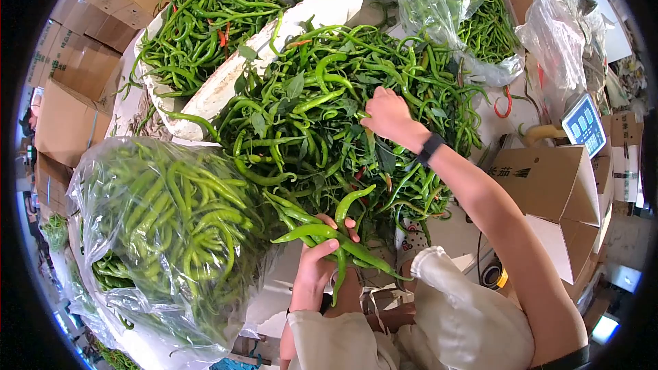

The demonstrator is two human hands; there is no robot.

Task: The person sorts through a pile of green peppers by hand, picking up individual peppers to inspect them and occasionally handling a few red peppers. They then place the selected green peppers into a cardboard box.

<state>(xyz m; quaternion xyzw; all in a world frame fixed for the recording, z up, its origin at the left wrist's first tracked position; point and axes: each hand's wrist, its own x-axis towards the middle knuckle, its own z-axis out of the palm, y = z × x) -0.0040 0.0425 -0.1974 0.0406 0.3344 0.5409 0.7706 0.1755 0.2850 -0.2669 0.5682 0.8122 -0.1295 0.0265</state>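
Several long green chili peppers (322, 231) are bunched in my left hand (317, 260), its fingers wrapped round them near my lap. My right hand (388, 118), with a dark band on the wrist, reaches into the big heap of green chili peppers (295, 130). Its fingers are curled down among the peppers and leaves; a pale green tip shows by them, but what they hold is mostly hidden. Leaves and a few red peppers are mixed into the heap.
A white foam box (274, 38) of green and red peppers stands behind the heap. At left is a clear plastic bag (164, 226) full of peppers, with another bag (445, 10) at back right. Cardboard boxes (541, 175) and a digital scale display (584, 125) stand at right.
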